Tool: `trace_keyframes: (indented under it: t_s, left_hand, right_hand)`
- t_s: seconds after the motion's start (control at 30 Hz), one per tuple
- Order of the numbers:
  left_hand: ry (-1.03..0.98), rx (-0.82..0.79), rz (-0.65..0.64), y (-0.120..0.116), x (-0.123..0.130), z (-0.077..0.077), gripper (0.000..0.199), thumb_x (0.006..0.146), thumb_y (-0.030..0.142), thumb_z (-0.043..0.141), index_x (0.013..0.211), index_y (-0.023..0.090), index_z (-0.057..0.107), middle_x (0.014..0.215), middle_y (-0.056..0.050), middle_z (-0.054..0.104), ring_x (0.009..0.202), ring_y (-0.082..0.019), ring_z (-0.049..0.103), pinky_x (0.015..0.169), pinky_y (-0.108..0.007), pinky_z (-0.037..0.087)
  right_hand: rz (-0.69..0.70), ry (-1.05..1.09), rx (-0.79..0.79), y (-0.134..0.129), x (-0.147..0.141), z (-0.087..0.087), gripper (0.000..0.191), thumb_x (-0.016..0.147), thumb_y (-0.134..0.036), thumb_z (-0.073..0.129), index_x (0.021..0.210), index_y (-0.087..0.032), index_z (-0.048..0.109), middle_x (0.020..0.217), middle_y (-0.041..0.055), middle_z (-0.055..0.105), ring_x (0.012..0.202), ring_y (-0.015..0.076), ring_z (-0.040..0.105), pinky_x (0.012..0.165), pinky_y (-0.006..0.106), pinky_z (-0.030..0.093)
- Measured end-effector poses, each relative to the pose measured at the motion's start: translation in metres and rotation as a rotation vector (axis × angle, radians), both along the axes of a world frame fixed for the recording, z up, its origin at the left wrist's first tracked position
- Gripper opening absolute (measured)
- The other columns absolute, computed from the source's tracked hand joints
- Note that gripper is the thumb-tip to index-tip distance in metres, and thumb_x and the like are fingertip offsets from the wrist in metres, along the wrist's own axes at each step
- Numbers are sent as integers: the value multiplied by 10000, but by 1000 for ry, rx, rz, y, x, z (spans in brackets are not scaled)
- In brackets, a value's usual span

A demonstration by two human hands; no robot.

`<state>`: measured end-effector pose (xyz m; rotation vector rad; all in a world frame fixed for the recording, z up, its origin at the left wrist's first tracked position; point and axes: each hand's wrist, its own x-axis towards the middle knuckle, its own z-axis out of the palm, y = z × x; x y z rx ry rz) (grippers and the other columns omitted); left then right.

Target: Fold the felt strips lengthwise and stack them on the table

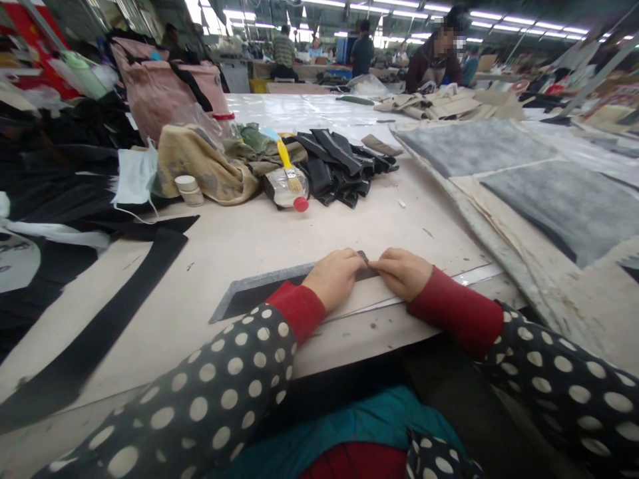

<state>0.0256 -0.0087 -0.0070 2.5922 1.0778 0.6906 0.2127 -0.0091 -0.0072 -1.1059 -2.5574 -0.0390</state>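
A black fabric strip (257,297) with a grey border along its far and left edges lies flat on the work table (299,239). My left hand (338,274) is closed at the strip's right part, fingers pressed together near its end. Close by on the right, my right hand (403,271) pinches the tip of the same strip between thumb and forefinger. That end is raised slightly between the two hands. My fingers partly cover it, so its exact fold cannot be made out.
Behind the strip are a yellow-handled brush (285,159) on a plastic bottle, a pile of black strips (339,163) and a small white jar (188,191). Grey-faced panels (564,206) lie to the right. A long black band (114,319) lies left. A co-worker (436,53) stands across the table.
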Motion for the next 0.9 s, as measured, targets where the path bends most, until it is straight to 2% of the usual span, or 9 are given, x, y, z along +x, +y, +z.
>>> trace_keyframes:
  t_s: [0.1, 0.27, 0.47, 0.7, 0.9]
  left_hand:
    - [-21, -2, -8, 1, 0, -2, 246, 748, 72, 418, 880, 176, 599, 938, -29, 568, 892, -140, 518, 854, -276, 421]
    - [-71, 5, -18, 3, 0, -3, 249, 736, 65, 420, 873, 163, 603, 1005, -44, 562, 946, -144, 511, 882, -282, 413]
    - [-53, -3, -34, 4, 1, -4, 252, 730, 55, 421, 873, 154, 603, 990, -43, 583, 947, -147, 515, 893, -286, 404]
    - [-95, -57, 17, 2, 0, -2, 246, 751, 94, 409, 863, 176, 612, 973, -40, 515, 900, -129, 511, 842, -244, 428]
    - [-75, -91, 17, 1, -1, 1, 240, 763, 106, 406, 870, 182, 607, 926, -31, 531, 874, -130, 514, 836, -254, 431]
  right_hand:
    - [8, 93, -42, 4, 4, -3, 267, 796, -164, 396, 899, -107, 635, 725, 81, 551, 676, 147, 523, 646, 256, 438]
    - [0, 114, -84, 5, 6, -5, 306, 809, -185, 391, 1039, -138, 586, 721, 65, 532, 679, 149, 523, 650, 268, 444]
    - [29, 29, -106, 8, 5, -5, 345, 812, -186, 366, 1101, -164, 554, 713, 55, 515, 667, 142, 505, 642, 256, 431]
    - [3, -137, -65, 7, -3, 2, 336, 787, -146, 347, 1015, -144, 594, 714, 58, 507, 638, 130, 477, 627, 246, 401]
    - [29, -107, -137, 8, -2, 7, 367, 778, -130, 349, 1087, -133, 548, 777, 74, 525, 690, 142, 501, 674, 252, 409]
